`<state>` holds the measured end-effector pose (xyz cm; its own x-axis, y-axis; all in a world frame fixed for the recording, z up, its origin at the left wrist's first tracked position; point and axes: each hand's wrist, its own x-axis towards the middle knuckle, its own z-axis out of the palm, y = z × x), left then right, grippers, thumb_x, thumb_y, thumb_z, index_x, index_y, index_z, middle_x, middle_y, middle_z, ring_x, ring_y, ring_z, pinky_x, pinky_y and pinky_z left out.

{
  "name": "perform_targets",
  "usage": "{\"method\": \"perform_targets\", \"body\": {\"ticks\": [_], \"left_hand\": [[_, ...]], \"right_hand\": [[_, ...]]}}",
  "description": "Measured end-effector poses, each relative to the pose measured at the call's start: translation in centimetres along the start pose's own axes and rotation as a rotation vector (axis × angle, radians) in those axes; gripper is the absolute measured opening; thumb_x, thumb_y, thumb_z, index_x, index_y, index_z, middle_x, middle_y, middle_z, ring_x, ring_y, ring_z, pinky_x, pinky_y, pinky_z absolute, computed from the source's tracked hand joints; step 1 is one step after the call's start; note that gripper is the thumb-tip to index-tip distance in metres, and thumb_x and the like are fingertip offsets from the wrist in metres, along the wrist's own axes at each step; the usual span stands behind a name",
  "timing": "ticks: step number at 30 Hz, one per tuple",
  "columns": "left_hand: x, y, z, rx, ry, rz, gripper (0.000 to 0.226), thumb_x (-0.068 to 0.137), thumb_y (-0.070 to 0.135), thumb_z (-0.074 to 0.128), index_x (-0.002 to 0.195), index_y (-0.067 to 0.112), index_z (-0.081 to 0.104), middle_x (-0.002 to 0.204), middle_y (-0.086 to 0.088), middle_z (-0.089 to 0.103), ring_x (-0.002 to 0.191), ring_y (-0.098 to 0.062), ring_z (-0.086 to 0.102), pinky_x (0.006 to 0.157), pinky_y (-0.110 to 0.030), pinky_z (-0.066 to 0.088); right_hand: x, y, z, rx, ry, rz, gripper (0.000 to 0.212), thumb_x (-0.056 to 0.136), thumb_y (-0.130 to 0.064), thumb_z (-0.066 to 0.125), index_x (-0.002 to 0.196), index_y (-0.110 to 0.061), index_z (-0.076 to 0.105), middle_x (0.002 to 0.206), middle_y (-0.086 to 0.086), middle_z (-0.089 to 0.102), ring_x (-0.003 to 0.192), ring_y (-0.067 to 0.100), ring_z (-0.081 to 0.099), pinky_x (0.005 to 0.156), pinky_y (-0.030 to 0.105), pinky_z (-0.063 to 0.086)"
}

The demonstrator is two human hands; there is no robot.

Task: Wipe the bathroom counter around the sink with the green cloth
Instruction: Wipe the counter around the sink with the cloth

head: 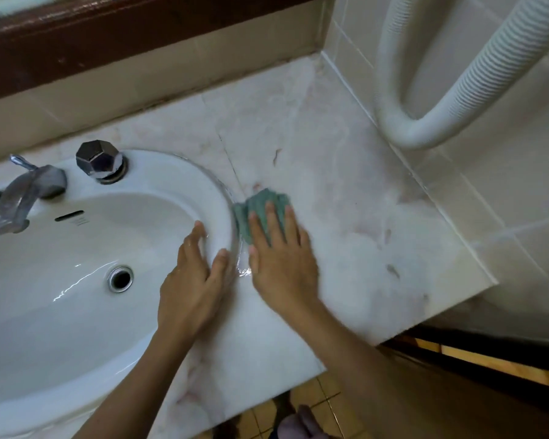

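The green cloth (pixel 260 204) lies flat on the pale marble counter (pixel 362 223), just right of the white sink's rim (pixel 213 191). My right hand (pixel 282 261) presses on the cloth with straight, spread fingers and covers its near half. My left hand (pixel 191 280) rests flat on the right rim of the sink, fingers straight, thumb toward the counter. A small wet patch glistens between the two hands.
A chrome tap (pixel 23 198) and a faceted chrome knob (pixel 100 161) stand at the back of the sink. A white ribbed hose (pixel 425 131) loops down over the counter's right side. Tiled walls close the back and right. The counter's front edge drops to a tiled floor.
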<state>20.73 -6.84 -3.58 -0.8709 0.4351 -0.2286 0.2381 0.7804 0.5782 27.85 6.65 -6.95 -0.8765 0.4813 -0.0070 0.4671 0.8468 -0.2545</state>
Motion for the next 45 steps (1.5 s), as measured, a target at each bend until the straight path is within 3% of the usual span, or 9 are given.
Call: {"method": "perform_targets", "body": {"ticks": [4,10,15,20,24,30,35,39,45], "left_hand": [[0.9,-1.3,-1.1,-0.057,0.058,-0.036,0.056,0.095,0.054,0.034,0.147,0.041,0.017,0.153,0.011,0.037,0.126,-0.027,0.050,0.095,-0.041,0.037],[0.8,-1.2,-1.3,-0.064,0.056,-0.060,0.057,0.097,0.048,0.039,0.149,0.039,0.018,0.150,0.012,0.041,0.124,-0.028,0.052,0.094,-0.040,0.037],[0.3,-1.6,-1.3,-0.050,0.056,-0.064,0.056,0.097,0.050,0.038,0.149,0.043,0.017,0.146,0.007,0.048,0.125,-0.031,0.051,0.093,-0.041,0.037],[0.0,-1.9,-1.4,-0.088,0.079,-0.079,0.054,0.094,0.050,0.036,0.145,0.047,0.022,0.142,0.008,0.052,0.121,-0.029,0.053,0.092,-0.042,0.039],[-0.2,-1.7,-1.4,-0.087,0.106,-0.077,0.053,0.094,0.048,0.038,0.145,0.041,0.026,0.143,0.011,0.051,0.121,-0.026,0.053,0.095,-0.043,0.039],[-0.1,-1.5,-1.0,-0.088,0.174,-0.072,0.046,0.094,0.042,0.045,0.138,0.030,0.043,0.130,0.006,0.060,0.113,-0.022,0.058,0.088,-0.038,0.042],[-1.8,-2.2,-1.3,-0.332,0.290,-0.052,0.027,0.091,0.027,0.053,0.115,0.024,0.065,0.116,0.011,0.064,0.100,-0.011,0.064,0.085,-0.032,0.050],[-7.0,-5.5,-1.6,-0.180,0.367,0.049,0.028,0.085,0.025,0.052,0.108,0.021,0.067,0.117,0.005,0.065,0.108,-0.015,0.058,0.090,-0.031,0.043],[-12.1,-13.3,-5.4,0.086,0.512,-0.144,0.037,0.086,0.031,0.047,0.115,0.021,0.067,0.130,0.001,0.061,0.123,-0.024,0.050,0.099,-0.040,0.032]], "right_hand": [[-9.8,2.0,-1.6,-0.003,-0.198,-0.243,0.058,0.099,-0.042,0.027,0.154,-0.028,0.015,0.163,0.000,0.008,0.150,0.025,0.002,0.115,0.045,0.025],[-3.6,15.0,-4.3,-0.134,-0.111,0.261,0.061,0.097,-0.046,0.006,0.154,-0.027,0.011,0.162,0.002,0.009,0.149,0.026,0.006,0.117,0.048,0.020],[6.4,12.1,-3.3,-0.095,-0.019,0.448,0.059,0.100,-0.041,0.016,0.154,-0.019,0.005,0.163,0.010,0.003,0.149,0.031,-0.003,0.119,0.046,0.002],[2.4,2.4,-0.3,-0.004,-0.065,0.123,0.064,0.094,-0.040,0.013,0.153,-0.018,0.019,0.162,0.010,0.012,0.149,0.031,0.004,0.114,0.046,0.020],[-8.5,3.9,-1.1,-0.031,-0.143,-0.145,0.061,0.099,-0.042,0.027,0.155,-0.024,0.011,0.163,0.001,0.005,0.150,0.021,-0.003,0.116,0.038,0.014],[-8.3,17.4,-4.4,-0.073,-0.088,0.262,0.061,0.097,-0.046,0.011,0.154,-0.026,0.006,0.162,-0.001,0.002,0.149,0.022,-0.001,0.118,0.051,0.018],[-4.5,13.3,-3.6,-0.062,-0.030,0.564,0.061,0.099,-0.042,0.011,0.154,-0.020,0.001,0.163,0.007,-0.003,0.149,0.028,-0.005,0.118,0.049,0.014],[-5.4,2.9,-1.0,-0.038,-0.073,0.282,0.061,0.100,-0.043,0.013,0.154,-0.020,-0.002,0.162,0.008,-0.006,0.149,0.028,-0.009,0.118,0.045,0.009],[-10.5,-3.8,0.9,-0.069,-0.243,-0.290,0.063,0.098,-0.042,0.020,0.155,-0.020,0.006,0.163,0.005,0.000,0.149,0.027,-0.004,0.117,0.043,0.013]]}}
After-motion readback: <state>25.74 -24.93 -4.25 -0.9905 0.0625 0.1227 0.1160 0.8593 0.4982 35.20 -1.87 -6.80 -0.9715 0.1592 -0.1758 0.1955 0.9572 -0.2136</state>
